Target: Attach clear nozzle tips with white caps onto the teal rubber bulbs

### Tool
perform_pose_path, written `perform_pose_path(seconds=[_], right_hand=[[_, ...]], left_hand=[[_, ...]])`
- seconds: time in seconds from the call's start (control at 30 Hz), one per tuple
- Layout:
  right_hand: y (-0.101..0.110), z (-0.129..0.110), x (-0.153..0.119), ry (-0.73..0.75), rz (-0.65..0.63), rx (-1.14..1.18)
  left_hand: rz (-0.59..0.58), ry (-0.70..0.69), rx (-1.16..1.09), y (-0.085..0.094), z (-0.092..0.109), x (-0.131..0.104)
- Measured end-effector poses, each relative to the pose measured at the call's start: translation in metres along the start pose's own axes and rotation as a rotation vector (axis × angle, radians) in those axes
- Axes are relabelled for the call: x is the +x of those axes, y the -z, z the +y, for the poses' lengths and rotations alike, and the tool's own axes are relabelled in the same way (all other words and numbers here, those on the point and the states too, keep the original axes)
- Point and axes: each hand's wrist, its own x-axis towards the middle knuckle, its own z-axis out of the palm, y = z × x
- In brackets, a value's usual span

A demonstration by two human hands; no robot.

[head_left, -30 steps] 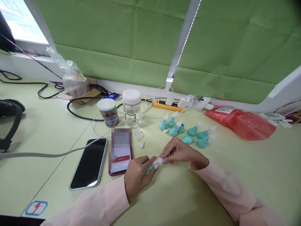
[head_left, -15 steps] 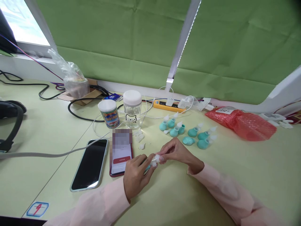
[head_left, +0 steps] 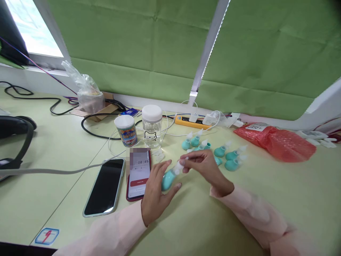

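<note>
My right hand (head_left: 198, 164) pinches the clear pointed nozzle of a teal bulb aspirator (head_left: 168, 179) between thumb and fingers. Its round bulb end lies in the gap between the thumb and fingers of my left hand (head_left: 156, 192). The left fingers are stretched out and the thumb stands apart, not wrapped round the bulb; whether the palm touches it is partly hidden. Beyond my right hand stand several similar teal aspirators (head_left: 220, 151) with clear tips, some partly covered by that hand. A small clear plastic piece (head_left: 159, 155) lies near the jar.
Left of my hands lie a lit phone in a red case (head_left: 138, 188) and a dark-screened phone (head_left: 105, 188). Behind them stand a printed canister (head_left: 126, 132) and a clear jar (head_left: 152, 129). An orange power strip (head_left: 186, 122), cables and a red plastic bag (head_left: 277, 142) lie along the back.
My left fingers have opened away from the aspirator, showing its teal bulb. My right hand has shifted slightly up and right, with its pinch on the nozzle. The view has shifted slightly.
</note>
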Motion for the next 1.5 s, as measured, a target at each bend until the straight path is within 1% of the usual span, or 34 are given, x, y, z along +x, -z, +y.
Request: perform_pose_path(seconds=[0.1,0.17,0.23,0.27,0.3,0.37,0.43,0.57,0.63,0.67,0.7,0.73,0.8,0.87,0.93,1.0,1.1,1.17,1.27,1.33,1.4,1.43,1.5], right_hand=[[0.01,-0.013,0.021,0.198,0.141,-0.211],[0.015,-0.01,0.038,0.316,0.186,-0.429],[0.015,0.0,0.054,0.397,0.199,-0.722],[0.015,0.006,0.061,0.41,0.183,-0.85],[0.014,0.011,0.067,0.412,0.169,-0.926],[0.012,0.018,0.076,0.4,0.143,-1.001],[0.014,0.02,0.079,0.392,0.146,-1.03],[0.019,0.016,0.07,0.402,0.197,-1.11],[0.017,0.016,0.06,0.489,0.216,-1.154],[0.014,0.017,0.055,0.557,0.193,-1.166],[0.01,0.018,0.051,0.63,0.136,-1.171],[0.005,0.021,0.048,0.692,0.042,-1.168],[-0.006,0.027,0.046,0.741,-0.204,-1.157],[-0.017,0.034,0.051,0.712,-0.408,-1.181],[-0.026,0.041,0.058,0.658,-0.508,-1.237],[-0.033,0.048,0.063,0.622,-0.534,-1.287],[-0.037,0.054,0.065,0.604,-0.535,-1.302],[-0.035,0.054,0.062,0.596,-0.527,-1.29],[-0.023,0.049,0.053,0.585,-0.489,-1.241],[-0.012,0.044,0.044,0.545,-0.423,-1.096],[0.0,0.042,0.033,0.435,-0.344,-0.846],[0.006,0.042,0.026,0.348,-0.314,-0.696],[0.014,0.045,0.014,0.124,-0.296,-0.385]], left_hand=[[0.127,-0.013,0.02,0.005,0.004,0.002],[0.148,-0.057,0.065,0.006,0.003,0.003],[0.072,-0.118,0.217,0.005,0.0,0.004],[0.017,-0.141,0.331,0.003,-0.002,0.005],[-0.044,-0.157,0.453,0.001,-0.004,0.005],[-0.14,-0.157,0.664,-0.004,-0.007,0.004],[-0.196,-0.126,0.781,-0.008,-0.009,0.003],[-0.229,-0.061,0.861,-0.013,-0.009,-0.001],[-0.243,-0.064,0.881,-0.014,-0.009,-0.002],[-0.251,-0.075,0.895,-0.015,-0.009,-0.002],[-0.258,-0.09,0.912,-0.015,-0.009,-0.003],[-0.267,-0.109,0.93,-0.015,-0.009,-0.003],[-0.296,-0.15,0.957,-0.015,-0.009,-0.002],[-0.333,-0.191,0.959,-0.014,-0.009,-0.002],[-0.363,-0.222,0.949,-0.013,-0.009,-0.001],[-0.373,-0.242,0.944,-0.012,-0.009,-0.001],[-0.359,-0.237,0.972,-0.013,-0.011,-0.001],[-0.358,-0.217,0.996,-0.013,-0.011,-0.001],[-0.383,-0.184,0.995,-0.012,-0.011,0.0],[-0.395,-0.171,0.963,-0.01,-0.01,0.001],[-0.4,-0.184,0.913,-0.009,-0.011,0.001],[-0.402,-0.198,0.885,-0.01,-0.012,0.001],[-0.41,-0.217,0.838,-0.011,-0.014,0.001]])
